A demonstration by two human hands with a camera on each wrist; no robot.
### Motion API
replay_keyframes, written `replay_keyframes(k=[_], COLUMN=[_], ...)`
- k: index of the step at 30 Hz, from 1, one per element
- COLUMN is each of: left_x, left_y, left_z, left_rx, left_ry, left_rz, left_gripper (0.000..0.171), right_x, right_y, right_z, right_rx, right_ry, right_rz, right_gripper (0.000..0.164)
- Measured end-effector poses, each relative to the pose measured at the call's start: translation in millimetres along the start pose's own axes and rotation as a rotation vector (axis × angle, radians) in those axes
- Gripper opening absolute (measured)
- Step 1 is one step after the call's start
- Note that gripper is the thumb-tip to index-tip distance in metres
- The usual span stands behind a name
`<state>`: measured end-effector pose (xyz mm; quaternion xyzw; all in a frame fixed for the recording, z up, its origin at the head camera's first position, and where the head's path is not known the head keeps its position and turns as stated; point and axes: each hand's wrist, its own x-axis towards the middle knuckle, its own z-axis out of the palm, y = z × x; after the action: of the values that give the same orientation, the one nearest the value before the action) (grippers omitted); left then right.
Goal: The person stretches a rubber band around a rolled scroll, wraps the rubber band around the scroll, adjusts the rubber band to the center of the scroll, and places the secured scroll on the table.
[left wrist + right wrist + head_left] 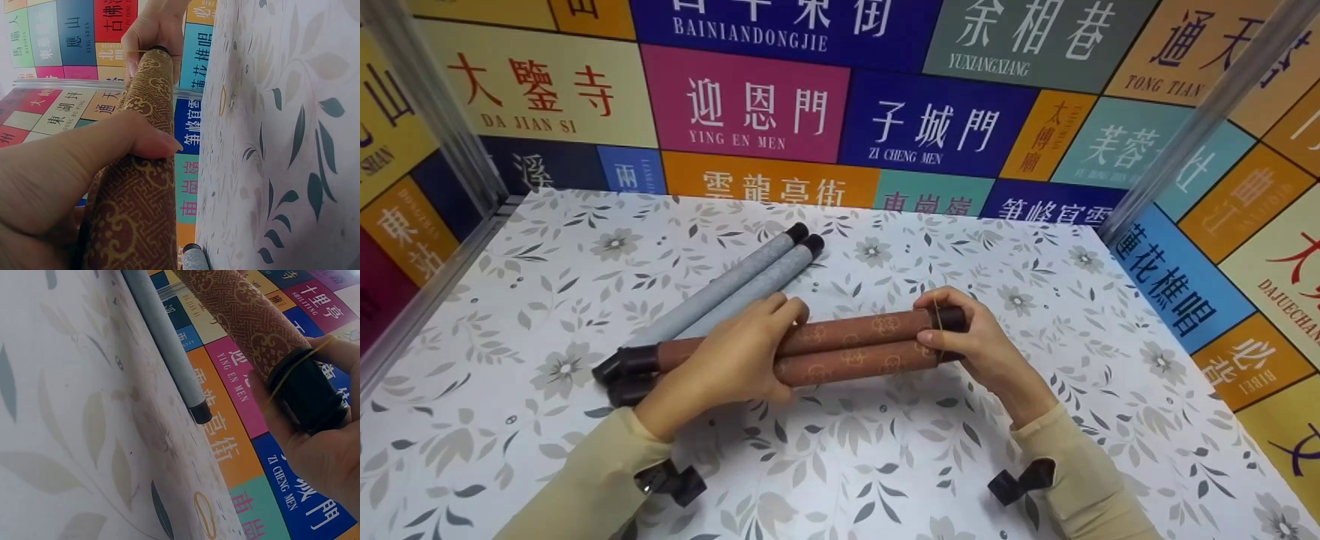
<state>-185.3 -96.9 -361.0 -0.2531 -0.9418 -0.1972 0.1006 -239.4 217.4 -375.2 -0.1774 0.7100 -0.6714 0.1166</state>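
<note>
Two brown patterned scrolls (855,349) with black end knobs lie side by side, held above the table. My left hand (742,349) grips both around their middle, its thumb across the brown fabric in the left wrist view. At their right end my right hand (986,337) curls around the black knobs (309,394). A thin yellow rubber band (292,377) is stretched across that end, running between the thumb and fingers of this hand. Whether it circles both scrolls fully is hidden.
Two grey scrolls (735,289) with dark ends lie on the flower-patterned tabletop (870,465) behind my left hand. Another rubber band (223,100) lies on the tabletop. Colourful panels with place names (746,101) stand behind, with clear posts (1177,127) at the corners.
</note>
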Motion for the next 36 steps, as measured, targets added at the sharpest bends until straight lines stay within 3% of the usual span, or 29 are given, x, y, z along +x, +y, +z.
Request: replay_keyframes(k=[5, 10, 14, 18, 23, 31, 36], left_x=[0.1, 0.5, 1.4, 2.9, 4.7, 4.3, 3.4], left_y=[-0.3, -1.1, -1.5, -1.5, -1.6, -3.1, -5.4], left_z=[0.7, 2.6, 3.3, 3.2, 2.8, 3.9, 6.8], left_rx=[-0.009, -0.007, -0.035, -0.109, -0.192, -0.165, -0.183], left_ry=[0.02, 0.025, 0.031, 0.042, 0.062, 0.094, 0.123], left_rz=[0.001, -0.001, -0.024, -0.088, -0.162, -0.224, -0.271], left_gripper=[0.074, 0.075, 0.077, 0.078, 0.075, 0.075, 0.074], right_x=[-0.9, -1.1, -0.7, -1.5, -1.3, 2.4, 4.0], right_y=[-0.3, 1.2, 2.5, 3.8, 8.3, 18.9, 19.2], right_z=[-3.2, -6.2, -5.1, 0.6, 8.6, 12.9, 19.2], right_rx=[0.108, 0.119, 0.177, 0.217, 0.069, -0.149, -0.239], right_ry=[-0.061, -0.107, -0.087, -0.071, -0.078, 0.089, 0.122], right_rz=[0.036, 0.067, 0.095, 0.088, 0.038, 0.008, -0.102], right_gripper=[0.037, 0.042, 0.04, 0.042, 0.043, 0.025, 0.023])
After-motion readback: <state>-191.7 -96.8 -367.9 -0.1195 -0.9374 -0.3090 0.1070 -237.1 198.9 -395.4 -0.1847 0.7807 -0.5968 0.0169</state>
